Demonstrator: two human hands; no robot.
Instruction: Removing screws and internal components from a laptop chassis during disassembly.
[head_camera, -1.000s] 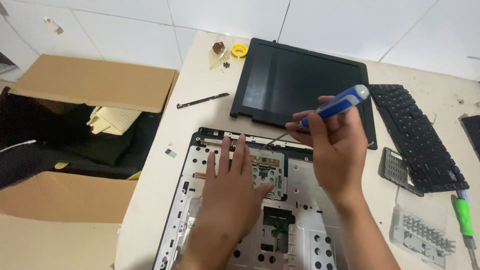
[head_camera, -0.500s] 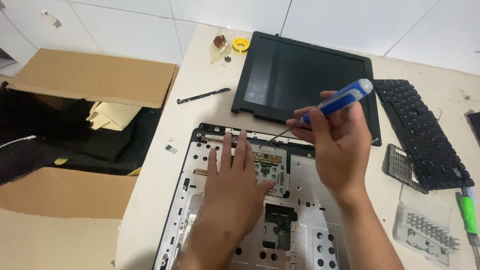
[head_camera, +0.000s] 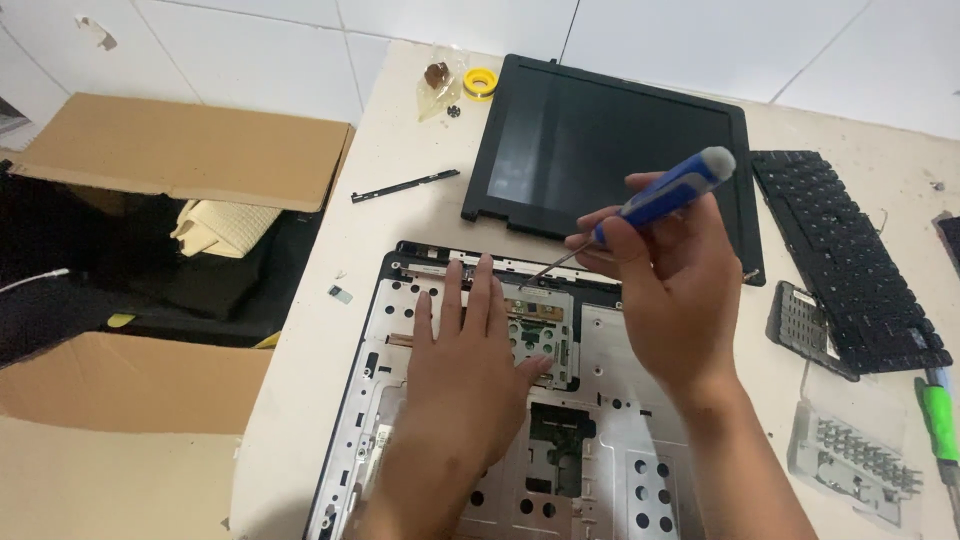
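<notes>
Gripping blue screwdriver (head_camera: 665, 195), right hand (head_camera: 680, 290) above laptop chassis (head_camera: 600, 440)

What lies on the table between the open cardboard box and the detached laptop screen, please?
In the head view, a thin black plastic strip lies on the bare table between the cardboard box and the laptop screen, touching neither.

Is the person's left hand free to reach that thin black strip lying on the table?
Probably yes. The left hand lies flat and empty on the open silver laptop chassis, and the thin black strip lies uncovered on the bare cream table beyond it, with nothing between.
</notes>
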